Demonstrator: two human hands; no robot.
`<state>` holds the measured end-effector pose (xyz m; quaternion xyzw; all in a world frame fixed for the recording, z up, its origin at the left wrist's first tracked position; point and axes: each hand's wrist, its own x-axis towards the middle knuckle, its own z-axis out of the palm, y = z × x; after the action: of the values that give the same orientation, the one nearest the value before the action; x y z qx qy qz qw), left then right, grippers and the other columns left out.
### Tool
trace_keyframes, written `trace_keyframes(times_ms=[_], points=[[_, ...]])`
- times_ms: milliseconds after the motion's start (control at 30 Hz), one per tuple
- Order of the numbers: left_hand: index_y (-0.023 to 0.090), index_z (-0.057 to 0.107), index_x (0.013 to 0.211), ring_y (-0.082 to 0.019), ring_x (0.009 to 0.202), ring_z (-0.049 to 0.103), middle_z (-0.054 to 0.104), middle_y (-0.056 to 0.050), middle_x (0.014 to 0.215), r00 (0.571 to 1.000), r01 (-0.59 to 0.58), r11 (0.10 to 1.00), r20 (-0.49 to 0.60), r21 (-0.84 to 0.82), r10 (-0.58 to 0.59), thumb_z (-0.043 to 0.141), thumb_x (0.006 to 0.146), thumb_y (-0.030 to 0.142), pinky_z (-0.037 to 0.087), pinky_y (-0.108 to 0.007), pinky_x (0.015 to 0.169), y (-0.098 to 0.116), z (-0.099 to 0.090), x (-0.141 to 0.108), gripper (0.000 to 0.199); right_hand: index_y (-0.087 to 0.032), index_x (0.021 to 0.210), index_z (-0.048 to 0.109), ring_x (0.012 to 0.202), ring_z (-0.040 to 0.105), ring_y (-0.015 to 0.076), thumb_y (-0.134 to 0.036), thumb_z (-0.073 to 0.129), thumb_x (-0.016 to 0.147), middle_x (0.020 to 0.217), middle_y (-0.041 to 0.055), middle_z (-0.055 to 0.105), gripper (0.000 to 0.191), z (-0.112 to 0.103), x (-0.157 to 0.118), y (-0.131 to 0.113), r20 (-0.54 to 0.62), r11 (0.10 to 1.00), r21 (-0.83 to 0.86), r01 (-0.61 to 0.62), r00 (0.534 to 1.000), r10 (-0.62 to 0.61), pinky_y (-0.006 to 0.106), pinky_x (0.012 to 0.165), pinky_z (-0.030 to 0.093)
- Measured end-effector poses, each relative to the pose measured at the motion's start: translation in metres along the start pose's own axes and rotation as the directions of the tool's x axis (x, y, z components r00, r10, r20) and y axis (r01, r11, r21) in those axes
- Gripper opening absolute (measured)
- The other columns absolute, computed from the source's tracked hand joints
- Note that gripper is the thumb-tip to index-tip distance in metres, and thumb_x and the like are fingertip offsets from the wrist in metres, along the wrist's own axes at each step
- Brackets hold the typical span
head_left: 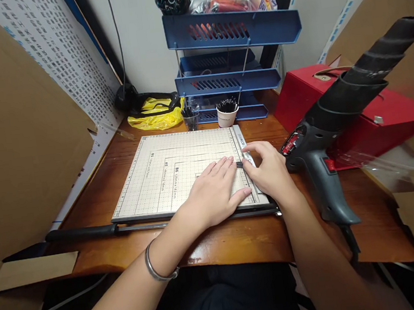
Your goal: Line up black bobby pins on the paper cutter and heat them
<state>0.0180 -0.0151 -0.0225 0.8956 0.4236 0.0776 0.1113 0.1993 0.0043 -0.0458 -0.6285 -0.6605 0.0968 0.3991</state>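
A paper cutter with a cream gridded board lies on the wooden table. My left hand rests flat on the board, fingers stretched toward its right edge. Just past those fingertips is a small row of short, thin black strands; part of it is hidden under the fingers. My right hand is at the cutter's right edge, by the metal ruler strip. Its thumb tip touches the strands' end, and the index finger is held apart from the thumb. The cutter's black handle lies along the front side.
Behind the cutter stand a paper cup and a clear cup, both holding black strands. Blue tiered trays rise at the back. A heat gun and red box are at right; a yellow bag lies back left.
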Motion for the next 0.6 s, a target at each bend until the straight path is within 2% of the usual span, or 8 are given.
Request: trace_keyframes(times_ms=[233,400,600], points=[[0.003,0.033,0.161,-0.028,0.161,0.023,0.029,-0.017,0.171,1.000,-0.004,1.000,0.000,-0.001,0.004,0.033,0.107,0.063,0.017,-0.044,0.133,0.0010,0.0012,0.0006,0.081,-0.024,0.103,0.069,0.116,0.064,0.0329,-0.023,0.060,0.082,0.121,0.0091,0.071,0.023,0.0011,-0.0010,-0.0005,-0.032,0.999,-0.031,0.017,0.999,-0.018,0.057,0.109,0.040],[0.006,0.033,0.162,-0.028,0.161,0.023,0.029,-0.014,0.171,1.000,-0.007,1.000,-0.013,-0.005,0.007,0.030,0.108,0.062,0.019,-0.046,0.132,0.0004,0.0032,0.0009,0.078,-0.025,0.104,0.069,0.113,0.065,0.0329,-0.024,0.058,0.084,0.118,0.0094,0.072,0.023,0.0010,-0.0009,0.0007,-0.005,1.000,-0.014,0.004,1.000,-0.005,0.055,0.104,0.045],[0.007,0.035,0.161,-0.028,0.160,0.026,0.033,-0.014,0.170,1.000,-0.008,1.000,-0.024,-0.002,0.008,0.032,0.108,0.060,0.019,-0.045,0.132,-0.0006,0.0041,0.0003,0.076,-0.024,0.100,0.069,0.109,0.067,0.0323,-0.023,0.058,0.084,0.114,0.0089,0.074,0.020,0.0002,-0.0011,-0.0021,-0.009,1.000,-0.019,0.009,1.000,-0.009,0.055,0.104,0.045]])
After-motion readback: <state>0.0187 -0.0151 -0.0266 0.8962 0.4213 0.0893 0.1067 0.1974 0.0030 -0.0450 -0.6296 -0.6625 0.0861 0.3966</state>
